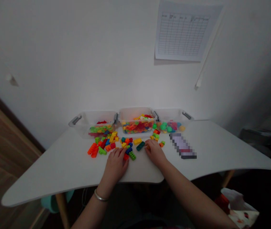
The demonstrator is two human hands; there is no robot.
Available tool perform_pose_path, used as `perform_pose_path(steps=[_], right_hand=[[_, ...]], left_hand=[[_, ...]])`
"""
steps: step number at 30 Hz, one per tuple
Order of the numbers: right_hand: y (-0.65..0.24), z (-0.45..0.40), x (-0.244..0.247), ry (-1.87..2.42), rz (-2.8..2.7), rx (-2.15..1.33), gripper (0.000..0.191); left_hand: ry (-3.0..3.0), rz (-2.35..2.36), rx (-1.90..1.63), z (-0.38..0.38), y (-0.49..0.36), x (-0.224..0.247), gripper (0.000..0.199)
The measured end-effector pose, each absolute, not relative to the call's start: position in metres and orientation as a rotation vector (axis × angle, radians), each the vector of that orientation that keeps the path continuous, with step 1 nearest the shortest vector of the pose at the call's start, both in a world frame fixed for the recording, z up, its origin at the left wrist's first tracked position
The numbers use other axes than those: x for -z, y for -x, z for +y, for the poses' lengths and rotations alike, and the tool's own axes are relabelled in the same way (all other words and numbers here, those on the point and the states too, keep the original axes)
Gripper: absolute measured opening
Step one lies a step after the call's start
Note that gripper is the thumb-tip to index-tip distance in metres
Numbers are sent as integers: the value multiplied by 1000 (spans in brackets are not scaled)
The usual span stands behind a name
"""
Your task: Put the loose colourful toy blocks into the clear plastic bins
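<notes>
My left hand [116, 163] is low over the table among the loose blocks, with a red building block [126, 156] between its thumb and fingers. Right beside it are a green block [132, 155] and a blue block [129, 150]. My right hand [156, 152] has curled fingers around a small orange building block [147, 147], mostly hidden by the fingers. Just left of those fingertips lies a dark green block [140, 146], and a yellow block [137, 141] sits behind it. Orange blocks [93, 150] lie farther left.
Three clear bins stand against the wall: a left bin [85, 128], a middle bin [123, 113] and a right bin [168, 114], each holding colourful pieces. A blurred-out phone-shaped object [183, 146] lies right on the white table [216, 149]. A printed sheet [183, 35] hangs above.
</notes>
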State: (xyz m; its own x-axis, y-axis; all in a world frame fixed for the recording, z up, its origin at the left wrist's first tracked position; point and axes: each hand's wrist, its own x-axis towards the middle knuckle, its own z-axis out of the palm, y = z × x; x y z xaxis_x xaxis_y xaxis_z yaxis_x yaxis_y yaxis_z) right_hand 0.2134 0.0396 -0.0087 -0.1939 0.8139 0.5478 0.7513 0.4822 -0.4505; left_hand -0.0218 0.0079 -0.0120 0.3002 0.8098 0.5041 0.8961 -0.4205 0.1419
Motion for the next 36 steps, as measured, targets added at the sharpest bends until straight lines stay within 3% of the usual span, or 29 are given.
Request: perform_pose_path(steps=[7, 16, 28, 36], right_hand=[[-209, 47, 12, 1315, -2087, -43, 49], [-207, 46, 4, 1357, -2113, -57, 24], [-208, 46, -1, 1447, -2073, -107, 27], [-210, 53, -2, 1284, -1961, -94, 18]], left_hand=[[2410, -1614, 725, 8, 22, 10, 43], [2407, -1589, 785, 9, 23, 13, 43], [2408, -1602, 789, 8, 23, 12, 43], [2403, -1587, 800, 9, 24, 15, 45]])
